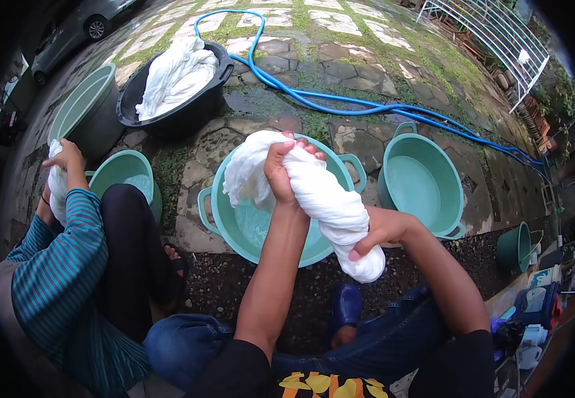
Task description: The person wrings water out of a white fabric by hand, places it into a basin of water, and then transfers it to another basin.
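Note:
A twisted white cloth [324, 192] stretches between my two hands above a green basin [218, 205] with some water in it. My left hand [284, 166] is wrapped round the cloth's upper part, fingers closed. Lower down and to the right, my right hand [383, 232] grips the rolled end. The cloth's loose, bunched part hangs over the basin's left side, beyond my left hand. Whether the cloth touches the basin's rim, I cannot tell.
Beside me on the left, a person in a striped sleeve [62, 245] holds white cloth over another green basin [125, 166]. A black tub [214, 93] holds piled white cloth. At right stands a green basin with water [426, 172]. A blue hose [314, 99] crosses the paving.

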Demonstrator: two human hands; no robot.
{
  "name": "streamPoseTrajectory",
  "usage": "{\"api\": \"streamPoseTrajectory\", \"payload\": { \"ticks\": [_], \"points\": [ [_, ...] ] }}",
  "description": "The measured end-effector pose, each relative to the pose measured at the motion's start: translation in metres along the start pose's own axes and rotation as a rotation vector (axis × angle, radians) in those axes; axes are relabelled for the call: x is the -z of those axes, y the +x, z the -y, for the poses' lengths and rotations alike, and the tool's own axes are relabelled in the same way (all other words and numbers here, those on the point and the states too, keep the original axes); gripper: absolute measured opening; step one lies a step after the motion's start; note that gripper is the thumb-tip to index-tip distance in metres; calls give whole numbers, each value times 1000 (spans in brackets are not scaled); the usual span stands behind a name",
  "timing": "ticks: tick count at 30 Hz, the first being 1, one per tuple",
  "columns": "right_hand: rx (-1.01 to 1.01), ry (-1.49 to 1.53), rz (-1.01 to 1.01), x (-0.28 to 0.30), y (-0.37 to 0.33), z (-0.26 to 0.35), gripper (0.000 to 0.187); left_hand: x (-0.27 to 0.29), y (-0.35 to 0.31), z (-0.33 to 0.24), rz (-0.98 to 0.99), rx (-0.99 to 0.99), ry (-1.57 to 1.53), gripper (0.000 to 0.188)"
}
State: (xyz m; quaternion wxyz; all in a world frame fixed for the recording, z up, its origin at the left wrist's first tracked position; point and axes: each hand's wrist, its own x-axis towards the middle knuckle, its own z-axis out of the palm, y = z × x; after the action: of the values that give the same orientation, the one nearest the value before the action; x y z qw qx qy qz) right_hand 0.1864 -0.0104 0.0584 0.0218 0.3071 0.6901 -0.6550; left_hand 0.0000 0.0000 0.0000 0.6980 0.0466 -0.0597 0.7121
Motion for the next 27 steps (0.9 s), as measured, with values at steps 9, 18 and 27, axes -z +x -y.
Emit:
{"api": "streamPoseTrajectory", "payload": {
  "ticks": [9,18,27],
  "points": [
    [669,-1592,-1172,-22,19,-15,90,-16,-9,30,-535,-122,171,20],
    [236,-470,-816,-11,10,-3,41,-18,-13,13,-114,49,580,64],
    [66,804,-295,-66,33,-43,16,62,-6,4,241,63,-208,45]
  ]
}}
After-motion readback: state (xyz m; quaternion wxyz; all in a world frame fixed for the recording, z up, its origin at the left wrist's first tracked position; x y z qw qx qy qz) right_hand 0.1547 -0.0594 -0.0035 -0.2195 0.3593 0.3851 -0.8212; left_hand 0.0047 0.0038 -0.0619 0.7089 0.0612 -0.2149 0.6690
